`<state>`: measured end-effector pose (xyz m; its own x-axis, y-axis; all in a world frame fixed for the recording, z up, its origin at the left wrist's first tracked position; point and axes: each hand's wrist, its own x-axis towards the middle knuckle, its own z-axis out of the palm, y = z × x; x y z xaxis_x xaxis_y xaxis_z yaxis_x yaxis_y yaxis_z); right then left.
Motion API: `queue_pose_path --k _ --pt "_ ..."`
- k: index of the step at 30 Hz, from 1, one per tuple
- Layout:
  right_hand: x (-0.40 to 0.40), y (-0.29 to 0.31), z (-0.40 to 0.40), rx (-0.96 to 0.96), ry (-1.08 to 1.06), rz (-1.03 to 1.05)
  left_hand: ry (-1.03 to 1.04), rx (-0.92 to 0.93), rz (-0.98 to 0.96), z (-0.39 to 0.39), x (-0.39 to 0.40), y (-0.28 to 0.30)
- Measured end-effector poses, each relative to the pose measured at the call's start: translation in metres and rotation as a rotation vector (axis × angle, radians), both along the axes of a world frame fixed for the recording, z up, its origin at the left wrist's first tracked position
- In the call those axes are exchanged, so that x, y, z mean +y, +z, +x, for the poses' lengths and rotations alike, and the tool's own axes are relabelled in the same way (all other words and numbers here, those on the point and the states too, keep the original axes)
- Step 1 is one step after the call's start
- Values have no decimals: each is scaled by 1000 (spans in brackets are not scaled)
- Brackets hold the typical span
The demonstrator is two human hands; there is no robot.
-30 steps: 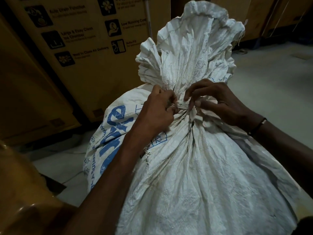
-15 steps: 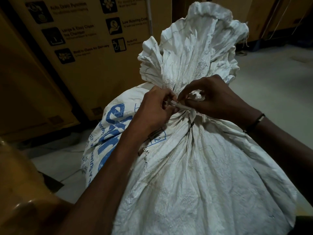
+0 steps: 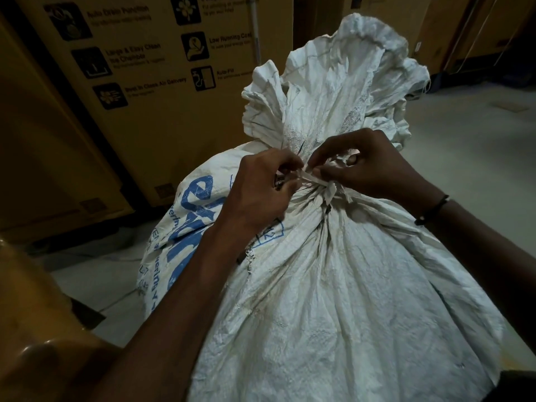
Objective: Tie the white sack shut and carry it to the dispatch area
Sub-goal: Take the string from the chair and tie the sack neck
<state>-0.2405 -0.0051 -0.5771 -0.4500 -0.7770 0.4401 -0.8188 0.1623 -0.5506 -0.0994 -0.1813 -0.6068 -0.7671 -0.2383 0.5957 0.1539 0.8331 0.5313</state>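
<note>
Head view: white sack upright on floor, full, wrinkled, neck gathered, ruffled mouth flaring above. Left hand and right hand close together, each pinching pale tie strip at neck. Knot partly hidden by fingers. Blue print on sack cut off, unreadable. Cardboard box far left reads "Auto Drain Function", "Low Running Cost".

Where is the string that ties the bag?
In the head view, the tie strip sits mid-frame at the white sack's gathered neck, pinched between the left hand and right hand.
</note>
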Motion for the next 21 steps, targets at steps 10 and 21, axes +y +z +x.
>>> queue_pose_path --k 10,21 --pt "1 -2 8 99 -3 19 96 -77 -46 -7 10 -9" --pt "-6 -15 16 53 -75 -79 121 -309 -161 -7 13 -2"
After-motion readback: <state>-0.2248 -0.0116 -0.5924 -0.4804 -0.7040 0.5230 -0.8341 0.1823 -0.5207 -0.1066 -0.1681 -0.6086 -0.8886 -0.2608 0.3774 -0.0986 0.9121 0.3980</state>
